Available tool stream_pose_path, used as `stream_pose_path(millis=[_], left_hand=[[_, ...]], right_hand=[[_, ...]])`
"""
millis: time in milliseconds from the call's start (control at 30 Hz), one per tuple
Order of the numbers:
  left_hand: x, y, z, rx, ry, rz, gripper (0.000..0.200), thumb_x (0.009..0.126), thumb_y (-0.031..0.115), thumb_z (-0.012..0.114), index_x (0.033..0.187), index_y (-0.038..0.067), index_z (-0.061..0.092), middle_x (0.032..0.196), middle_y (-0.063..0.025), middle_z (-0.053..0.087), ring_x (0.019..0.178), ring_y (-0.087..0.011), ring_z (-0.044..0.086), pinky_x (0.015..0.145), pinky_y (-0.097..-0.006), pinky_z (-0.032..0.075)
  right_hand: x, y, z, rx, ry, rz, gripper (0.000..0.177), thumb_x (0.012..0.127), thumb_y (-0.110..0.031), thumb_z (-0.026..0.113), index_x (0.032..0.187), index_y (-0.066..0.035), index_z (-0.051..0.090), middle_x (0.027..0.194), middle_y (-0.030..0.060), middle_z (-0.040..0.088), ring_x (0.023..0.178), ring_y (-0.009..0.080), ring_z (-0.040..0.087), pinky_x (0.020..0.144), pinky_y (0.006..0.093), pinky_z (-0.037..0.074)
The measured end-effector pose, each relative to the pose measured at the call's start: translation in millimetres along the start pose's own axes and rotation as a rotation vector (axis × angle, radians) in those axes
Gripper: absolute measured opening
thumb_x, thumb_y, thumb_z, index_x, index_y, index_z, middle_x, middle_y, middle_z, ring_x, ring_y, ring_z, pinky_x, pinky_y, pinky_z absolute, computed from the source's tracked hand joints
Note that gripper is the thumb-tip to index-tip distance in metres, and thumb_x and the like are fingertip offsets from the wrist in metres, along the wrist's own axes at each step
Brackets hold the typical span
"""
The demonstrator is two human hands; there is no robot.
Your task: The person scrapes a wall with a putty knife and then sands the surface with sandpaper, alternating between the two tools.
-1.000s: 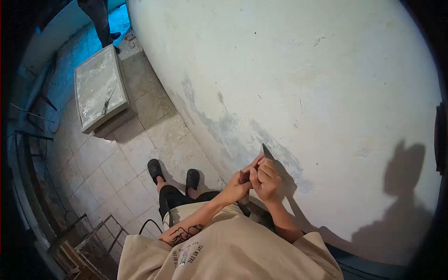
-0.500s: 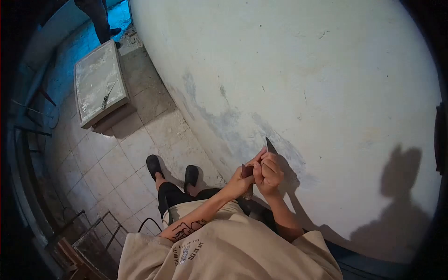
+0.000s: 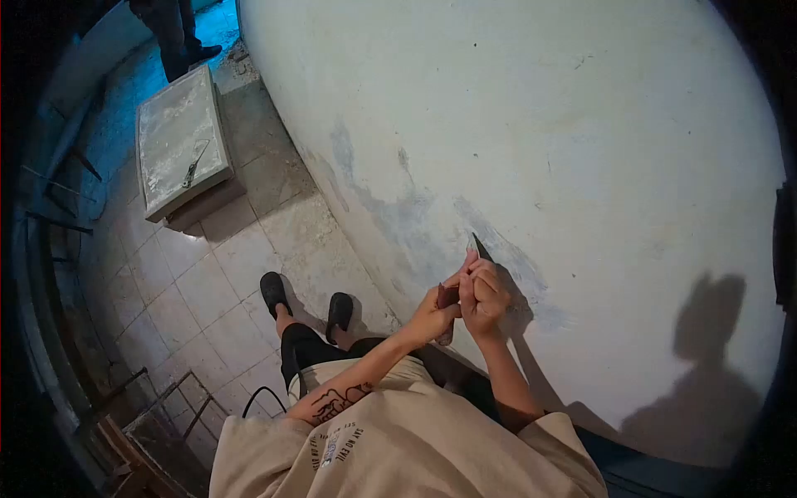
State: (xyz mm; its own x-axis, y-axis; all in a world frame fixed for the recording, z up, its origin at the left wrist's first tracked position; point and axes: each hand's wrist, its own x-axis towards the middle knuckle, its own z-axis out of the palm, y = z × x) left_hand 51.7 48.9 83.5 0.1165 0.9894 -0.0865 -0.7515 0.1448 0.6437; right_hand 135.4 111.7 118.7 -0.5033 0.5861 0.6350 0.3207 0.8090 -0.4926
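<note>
My left hand (image 3: 433, 319) is closed round a reddish-brown piece (image 3: 448, 295), like a tool's handle or a block, whose lower end sticks out under the palm. Pressed close beside it, my right hand (image 3: 485, 300) is curled shut at the base of a scraper (image 3: 481, 247) with a dark, pointed blade. The left fingertips reach up to the blade's near side. Both hands are in front of a pale wall (image 3: 614, 191), and the blade's tip overlaps a grey smeared patch (image 3: 407, 220) on it. Fingers hide the scraper's handle.
A dusty slab on a low base (image 3: 178, 137) stands on the tiled floor (image 3: 207, 282), with a trowel-like tool (image 3: 193, 166) lying on top. Beyond it a person's legs (image 3: 170, 37) show. Metal frames (image 3: 187, 398) and wooden pieces (image 3: 124, 452) are at the lower left.
Both hands and the scraper have shifted very slightly upward along the wall, the grips unchanged. The person at the back has moved their feet a little.
</note>
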Motion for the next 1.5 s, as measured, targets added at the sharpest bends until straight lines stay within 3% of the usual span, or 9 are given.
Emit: stream_pose_path(millis=[167, 233, 367, 500, 633, 900, 1033, 1300, 1500], left_hand=[[-3.9, 3.6, -8.3, 0.116, 0.010, 0.014, 0.048, 0.079, 0.001, 0.046, 0.127, 0.003, 0.040, 0.113, -0.0025, 0.051, 0.089, -0.0064, 0.048, 0.072, -0.0199, 0.041], [-7.4, -3.6, -2.5, -0.193, 0.333, -0.008, 0.042, 0.083, 0.009, 0.050, 0.124, 0.001, 0.041, 0.117, -0.0048, 0.050, 0.089, -0.0114, 0.052, 0.073, -0.0236, 0.044], [-11.9, -7.5, 6.6, -0.534, 0.287, -0.425, 0.036, 0.085, 0.032, 0.057, 0.109, 0.006, 0.050, 0.097, -0.0053, 0.055, 0.075, -0.0120, 0.051, 0.066, -0.0256, 0.044], [-3.0, -12.8, 5.5, -0.493, 0.197, -0.385, 0.028, 0.083, 0.035, 0.058, 0.091, 0.009, 0.053, 0.079, 0.0001, 0.054, 0.068, -0.0100, 0.051, 0.062, -0.0250, 0.045], [3.5, -14.2, 9.1, -0.476, 0.237, -0.318, 0.027, 0.083, 0.034, 0.058, 0.093, 0.008, 0.054, 0.080, 0.0009, 0.055, 0.069, -0.0093, 0.053, 0.061, -0.0250, 0.046], [8.7, -21.0, 12.4, 0.045, 0.381, -0.253, 0.034, 0.083, 0.029, 0.060, 0.106, 0.005, 0.055, 0.076, 0.0001, 0.055, 0.064, -0.0083, 0.050, 0.058, -0.0242, 0.043], [3.6, -23.7, 19.3, 0.196, 0.353, 0.339, 0.030, 0.087, 0.008, 0.049, 0.115, -0.001, 0.049, 0.104, -0.0103, 0.057, 0.094, -0.0140, 0.054, 0.081, -0.0252, 0.043], [-9.0, 4.3, 16.6, 0.060, 0.101, 0.133, 0.044, 0.087, 0.004, 0.042, 0.131, 0.000, 0.034, 0.128, -0.0096, 0.043, 0.112, -0.0123, 0.042, 0.094, -0.0240, 0.032], [-6.3, 14.3, 15.9, 0.150, 0.043, 0.050, 0.050, 0.088, 0.008, 0.048, 0.133, 0.002, 0.029, 0.132, -0.0091, 0.039, 0.110, -0.0083, 0.039, 0.090, -0.0203, 0.033]], right_hand=[[-0.6, -20.9, -2.1, 0.032, 0.004, -0.004, 0.026, 0.077, 0.000, 0.058, 0.057, 0.003, 0.043, 0.058, 0.0093, 0.043, 0.053, 0.0239, 0.044, 0.057, 0.0324, 0.043], [-1.0, -36.2, -10.9, 0.071, 0.050, 0.069, 0.025, 0.078, 0.001, 0.056, 0.057, 0.004, 0.043, 0.056, 0.0084, 0.043, 0.052, 0.0221, 0.043, 0.059, 0.0353, 0.045], [-1.8, -53.4, -13.6, 0.196, 0.127, 0.136, 0.033, 0.086, -0.006, 0.045, 0.054, 0.000, 0.044, 0.048, 0.0047, 0.040, 0.051, 0.0163, 0.042, 0.069, 0.0380, 0.044], [-21.7, -55.6, -11.1, 0.132, 0.148, 0.336, 0.016, 0.084, -0.009, 0.050, 0.071, 0.000, 0.048, 0.069, 0.0085, 0.051, 0.059, 0.0172, 0.048, 0.083, 0.0397, 0.042], [-20.3, -71.2, -2.1, 0.331, 0.468, 0.609, 0.030, 0.079, -0.006, 0.056, 0.107, 0.001, 0.049, 0.097, 0.0115, 0.054, 0.094, 0.0207, 0.050, 0.088, 0.0330, 0.039], [-29.5, -38.9, -13.5, -0.090, 0.184, 0.494, 0.027, 0.084, -0.003, 0.049, 0.110, 0.002, 0.055, 0.097, 0.0130, 0.058, 0.087, 0.0223, 0.057, 0.073, 0.0303, 0.044], [-23.3, -26.7, -8.9, -0.137, 0.151, 0.428, 0.029, 0.083, -0.002, 0.049, 0.112, 0.000, 0.055, 0.092, 0.0138, 0.058, 0.085, 0.0247, 0.058, 0.069, 0.0311, 0.045], [-15.8, -23.2, -2.7, -0.252, 0.171, 0.310, 0.031, 0.084, -0.002, 0.049, 0.114, -0.006, 0.056, 0.083, 0.0087, 0.049, 0.074, 0.0214, 0.050, 0.061, 0.0308, 0.041], [-24.2, -21.3, 9.8, -0.154, 0.235, 0.419, 0.029, 0.087, -0.010, 0.048, 0.115, -0.004, 0.054, 0.111, 0.0143, 0.053, 0.101, 0.0280, 0.052, 0.081, 0.0344, 0.046]])
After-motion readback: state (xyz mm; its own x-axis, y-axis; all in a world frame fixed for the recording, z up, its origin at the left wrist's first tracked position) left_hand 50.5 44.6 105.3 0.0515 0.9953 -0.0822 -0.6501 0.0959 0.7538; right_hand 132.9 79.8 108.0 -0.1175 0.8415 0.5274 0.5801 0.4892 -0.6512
